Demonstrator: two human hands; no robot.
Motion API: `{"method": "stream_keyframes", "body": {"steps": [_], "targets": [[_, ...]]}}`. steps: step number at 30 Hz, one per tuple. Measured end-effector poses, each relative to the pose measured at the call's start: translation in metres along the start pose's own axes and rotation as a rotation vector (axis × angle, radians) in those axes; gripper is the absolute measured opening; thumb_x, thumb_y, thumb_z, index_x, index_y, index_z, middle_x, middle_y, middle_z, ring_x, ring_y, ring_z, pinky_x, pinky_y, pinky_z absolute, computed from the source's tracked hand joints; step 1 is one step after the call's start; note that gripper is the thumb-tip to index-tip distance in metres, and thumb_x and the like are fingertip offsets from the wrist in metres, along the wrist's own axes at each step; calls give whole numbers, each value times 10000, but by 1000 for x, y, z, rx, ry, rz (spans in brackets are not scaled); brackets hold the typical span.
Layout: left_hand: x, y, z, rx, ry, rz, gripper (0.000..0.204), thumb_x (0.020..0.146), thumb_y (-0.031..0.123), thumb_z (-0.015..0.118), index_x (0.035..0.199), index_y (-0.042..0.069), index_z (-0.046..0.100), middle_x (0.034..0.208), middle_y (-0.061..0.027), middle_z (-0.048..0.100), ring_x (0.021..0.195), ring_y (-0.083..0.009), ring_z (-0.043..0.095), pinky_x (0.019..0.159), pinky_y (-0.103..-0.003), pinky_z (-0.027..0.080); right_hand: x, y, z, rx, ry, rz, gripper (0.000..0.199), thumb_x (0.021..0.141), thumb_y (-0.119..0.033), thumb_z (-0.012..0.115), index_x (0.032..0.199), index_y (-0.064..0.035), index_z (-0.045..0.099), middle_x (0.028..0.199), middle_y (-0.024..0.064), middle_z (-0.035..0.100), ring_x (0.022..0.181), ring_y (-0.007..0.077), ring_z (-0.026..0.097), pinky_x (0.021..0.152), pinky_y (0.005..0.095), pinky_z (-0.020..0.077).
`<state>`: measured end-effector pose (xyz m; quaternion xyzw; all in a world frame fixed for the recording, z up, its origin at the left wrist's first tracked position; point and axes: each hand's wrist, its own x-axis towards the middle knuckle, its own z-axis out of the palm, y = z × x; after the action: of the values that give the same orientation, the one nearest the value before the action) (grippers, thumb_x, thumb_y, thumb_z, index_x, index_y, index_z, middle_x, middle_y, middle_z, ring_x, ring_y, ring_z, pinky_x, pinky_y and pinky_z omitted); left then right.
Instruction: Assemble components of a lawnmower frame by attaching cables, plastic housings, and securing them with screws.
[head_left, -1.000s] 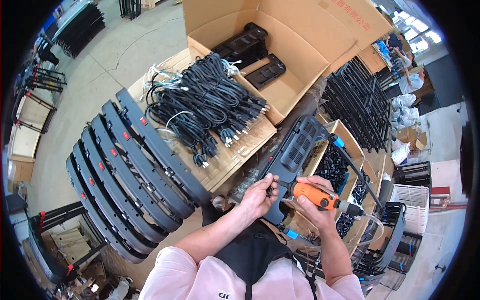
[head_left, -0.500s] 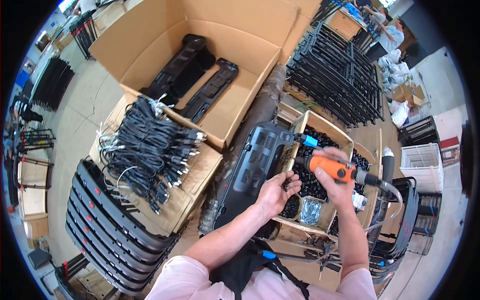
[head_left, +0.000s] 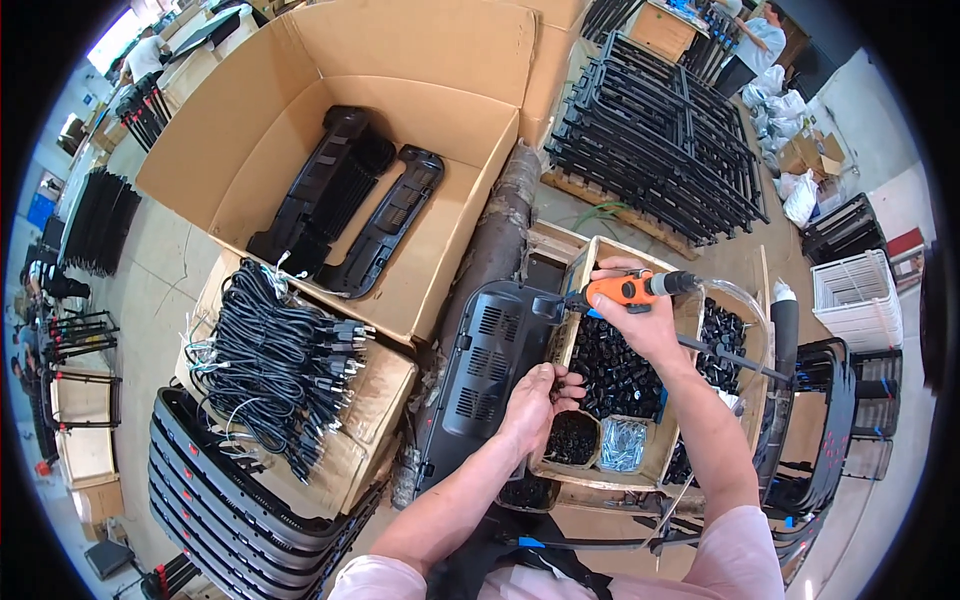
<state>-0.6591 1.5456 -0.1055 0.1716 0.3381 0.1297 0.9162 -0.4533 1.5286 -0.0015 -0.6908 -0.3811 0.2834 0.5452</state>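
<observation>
My right hand is wrapped round an orange pneumatic screwdriver with a hose at its back end. The driver points left, its tip at the upper right corner of a long black plastic housing with vent slots. Along the housing's right side is my left hand, its fingers curled together around something small and dark that I cannot make out. Just below those fingers sit a tub of small black screws and a tray of silver screws. Black plastic parts fill the wooden bin beneath the driver.
Left of the housing, bundled black cables lie on cardboard. A large open carton holds black housings. Curved black panels are stacked at lower left. Black metal frames pile up at far right, near a white crate. Other people work in the background.
The driver has swung up and left, now level, with its tip at the housing's corner. My left hand has shifted slightly left and down, fingers more closed. The whole view has turned a little.
</observation>
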Motion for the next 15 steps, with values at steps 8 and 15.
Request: {"method": "stream_keyframes", "body": {"steps": [8,15], "targets": [[16,6,0,9,33,25,309,1168,291,420,1168,44,605,1057,-98,696,896,-179,695,759,-313,589,13,-4,1,-92,-101,17,451,864,-94,824,1259,13,635,1177,94,725,1116,160,680,1014,342,542],[28,6,3,24,39,49,291,1162,290,457,1155,73,651,877,-4,667,686,-110,614,598,-261,492,13,9,-6,-159,-90,-83,392,862,-125,815,1217,-36,675,1099,38,743,1025,125,693,949,314,553]]}}
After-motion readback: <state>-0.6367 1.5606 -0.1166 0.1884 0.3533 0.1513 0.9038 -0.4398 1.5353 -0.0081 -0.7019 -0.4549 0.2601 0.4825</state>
